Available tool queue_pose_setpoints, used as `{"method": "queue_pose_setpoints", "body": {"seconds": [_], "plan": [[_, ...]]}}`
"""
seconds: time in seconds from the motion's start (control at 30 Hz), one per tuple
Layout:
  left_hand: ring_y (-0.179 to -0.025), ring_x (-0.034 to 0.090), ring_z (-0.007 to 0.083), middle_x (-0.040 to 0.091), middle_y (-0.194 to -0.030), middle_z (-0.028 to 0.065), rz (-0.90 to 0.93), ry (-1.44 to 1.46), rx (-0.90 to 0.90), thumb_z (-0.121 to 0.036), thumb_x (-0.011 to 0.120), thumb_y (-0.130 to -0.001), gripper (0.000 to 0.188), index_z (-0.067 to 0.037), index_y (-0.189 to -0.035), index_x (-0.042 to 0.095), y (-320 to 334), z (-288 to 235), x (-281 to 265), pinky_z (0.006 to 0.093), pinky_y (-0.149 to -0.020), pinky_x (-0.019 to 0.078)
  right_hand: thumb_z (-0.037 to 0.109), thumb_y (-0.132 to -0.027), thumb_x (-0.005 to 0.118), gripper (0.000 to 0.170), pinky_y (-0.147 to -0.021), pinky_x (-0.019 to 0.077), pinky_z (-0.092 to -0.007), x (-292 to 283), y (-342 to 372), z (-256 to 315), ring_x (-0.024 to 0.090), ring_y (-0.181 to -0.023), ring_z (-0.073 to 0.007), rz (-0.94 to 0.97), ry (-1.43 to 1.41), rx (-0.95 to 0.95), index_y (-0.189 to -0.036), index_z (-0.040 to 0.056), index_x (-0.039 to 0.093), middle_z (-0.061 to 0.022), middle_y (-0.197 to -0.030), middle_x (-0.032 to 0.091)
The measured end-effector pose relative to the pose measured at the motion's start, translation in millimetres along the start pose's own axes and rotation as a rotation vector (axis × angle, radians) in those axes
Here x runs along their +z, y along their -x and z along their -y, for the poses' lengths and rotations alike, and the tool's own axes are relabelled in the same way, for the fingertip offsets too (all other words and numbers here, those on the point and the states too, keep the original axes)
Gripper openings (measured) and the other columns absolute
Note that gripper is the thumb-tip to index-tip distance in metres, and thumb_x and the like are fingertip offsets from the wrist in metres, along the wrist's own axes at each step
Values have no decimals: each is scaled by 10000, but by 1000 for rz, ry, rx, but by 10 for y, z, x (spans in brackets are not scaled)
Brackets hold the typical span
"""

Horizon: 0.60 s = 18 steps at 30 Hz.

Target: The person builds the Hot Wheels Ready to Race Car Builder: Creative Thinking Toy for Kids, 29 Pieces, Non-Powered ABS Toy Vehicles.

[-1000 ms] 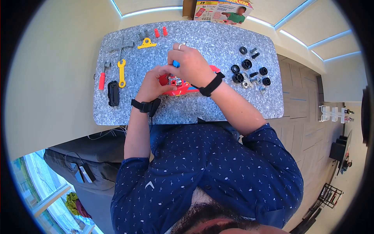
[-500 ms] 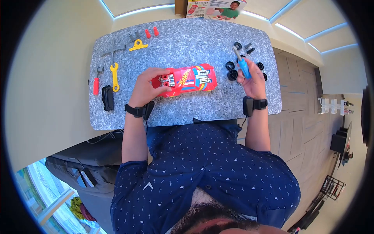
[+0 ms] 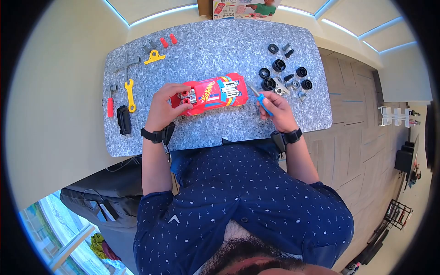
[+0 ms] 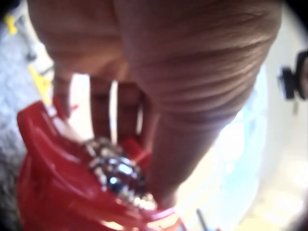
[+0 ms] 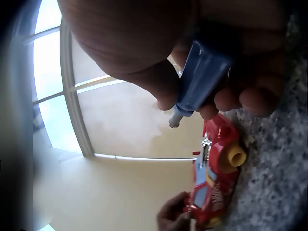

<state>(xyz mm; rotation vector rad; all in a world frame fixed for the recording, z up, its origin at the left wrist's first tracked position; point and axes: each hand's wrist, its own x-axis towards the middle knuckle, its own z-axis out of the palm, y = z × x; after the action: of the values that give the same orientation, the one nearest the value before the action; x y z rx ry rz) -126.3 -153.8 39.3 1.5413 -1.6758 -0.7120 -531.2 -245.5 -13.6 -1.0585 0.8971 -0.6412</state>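
A red toy car (image 3: 211, 94) with yellow and blue decals lies on the speckled grey table. My left hand (image 3: 161, 106) grips its left end, fingers along the far side and thumb along the near side. Between them shows a chrome engine piece (image 4: 118, 173) with red parts, close up in the left wrist view. Off the car's other end, my right hand (image 3: 280, 113) holds a small screwdriver by its blue handle (image 5: 202, 77), its grey shaft (image 3: 253, 90) pointing up and left. A yellow round socket (image 5: 237, 156) shows on the car's side in the right wrist view.
Black wheels (image 3: 278, 65) and small grey and black parts lie at the right. A yellow wrench (image 3: 131, 95), red screwdriver (image 3: 110, 107), black part (image 3: 123, 120), grey cross-shaped piece (image 3: 127, 65), yellow bracket (image 3: 154, 57) and red pegs (image 3: 168, 41) lie at the left.
My right hand left the car's engine end, swung right to the wheels with the screwdriver, then came back down toward the car's right end. My left hand stays on the car.
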Motion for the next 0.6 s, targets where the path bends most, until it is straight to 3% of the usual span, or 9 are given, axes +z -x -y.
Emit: {"method": "queue_pose_setpoints", "body": {"seconds": [0.03,0.13,0.23,0.43,0.6], "plan": [[-1170,722,282,779,-1263,105,1,-5,-14,-143,988,-736,571,-109,-1274,802,4,-25,-1,406,-1023,555,193,-1094,710,363,-763,571,-352,27,4,1,679,-885,-183,-54,131,1,-1407,11,685,-111,-1128,747],[-1262,685,323,757,-1352,107,-45,-200,127,-207,1000,-719,688,-139,-1361,764,-11,-173,6,464,-1109,514,126,-995,790,360,-849,573,-418,134,41,30,716,-956,-308,-261,885,-487,-1330,16,718,-160,-1127,757],[-1376,618,360,683,-1502,110,-18,-350,192,-261,1018,-669,859,-172,-1463,703,-32,-338,44,512,-1190,448,95,-902,846,395,-930,560,-480,177,55,88,699,-1053,-428,-301,918,-428,-1270,23,723,-200,-1153,734],[-1496,518,377,551,-1647,116,137,-454,96,-207,1048,-542,1154,-200,-1599,585,23,-259,79,520,-1238,424,99,-873,869,380,-940,566,-504,212,16,10,679,-1098,-445,-345,1031,-431,-1216,23,724,-195,-1173,699],[-1501,509,387,539,-1650,132,153,-266,25,-87,1007,-581,1142,-193,-1624,555,40,-56,56,508,-1251,435,109,-864,879,391,-974,549,-498,187,-10,84,670,-1122,-427,-413,1119,-494,-1222,45,733,-180,-1177,707]]}}
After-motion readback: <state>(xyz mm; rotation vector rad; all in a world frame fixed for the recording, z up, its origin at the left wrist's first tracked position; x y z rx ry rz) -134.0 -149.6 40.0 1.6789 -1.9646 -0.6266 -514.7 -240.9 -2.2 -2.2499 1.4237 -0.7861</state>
